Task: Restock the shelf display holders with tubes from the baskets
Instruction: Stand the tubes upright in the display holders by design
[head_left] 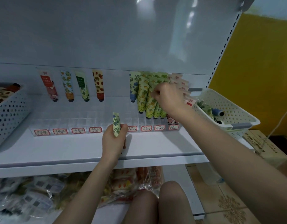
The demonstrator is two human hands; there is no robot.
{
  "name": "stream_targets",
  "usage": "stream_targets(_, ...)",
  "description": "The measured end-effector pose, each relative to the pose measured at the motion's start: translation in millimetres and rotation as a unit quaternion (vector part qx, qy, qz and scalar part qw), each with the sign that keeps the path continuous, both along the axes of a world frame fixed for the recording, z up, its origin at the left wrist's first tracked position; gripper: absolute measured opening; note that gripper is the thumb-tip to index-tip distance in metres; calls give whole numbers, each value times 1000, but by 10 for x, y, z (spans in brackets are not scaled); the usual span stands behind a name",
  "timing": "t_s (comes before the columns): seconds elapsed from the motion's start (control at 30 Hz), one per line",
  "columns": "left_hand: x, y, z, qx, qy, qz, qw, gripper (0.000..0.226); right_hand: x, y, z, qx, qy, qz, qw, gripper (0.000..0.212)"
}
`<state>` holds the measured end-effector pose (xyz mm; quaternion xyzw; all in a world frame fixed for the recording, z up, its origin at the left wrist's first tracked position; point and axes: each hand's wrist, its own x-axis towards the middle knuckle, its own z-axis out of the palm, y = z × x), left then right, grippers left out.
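shop: retail shelf w/ price labels, tube display.

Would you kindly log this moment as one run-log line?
left hand: holds blueberry tube | right hand: at yellow-green tubes | right basket: tubes remain

Red-bordered handwritten labels line the clear holder's front, their writing too blurred to read.

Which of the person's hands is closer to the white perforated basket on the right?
Right. The right hand is among the standing tubes just beside the white perforated basket; the left hand is further away, mid-shelf.
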<state>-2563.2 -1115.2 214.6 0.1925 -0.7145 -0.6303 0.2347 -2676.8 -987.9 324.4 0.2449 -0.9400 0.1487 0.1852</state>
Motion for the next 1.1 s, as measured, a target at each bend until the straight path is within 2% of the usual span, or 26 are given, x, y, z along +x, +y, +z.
stream_targets(0.1, 1, 10, -1, -9, 1, -5, 1000, 21, -2, -24, -22, -2, -9, 3, 1000, 32)
stream_targets(0.2, -1, 14, -1, -13, 0, -4, 1000, 20, -2, -40, -28, -5, -19, 11, 1000, 27)
stream_targets(0.73, 11, 12, 31, 5, 4, -7, 1000, 20, 42, -31, 71, 100, 13, -19, 995, 21)
stream_targets(0.87, 25, 8, 68, 8, 12, -5, 1000, 20, 37, -19, 51, 82, 1, -3, 997, 23)
stream_targets(1.1, 15, 12, 79, -3, 10, -9, 1000, 19, -35, 15, 30, 2, 13, 29, 999, 10)
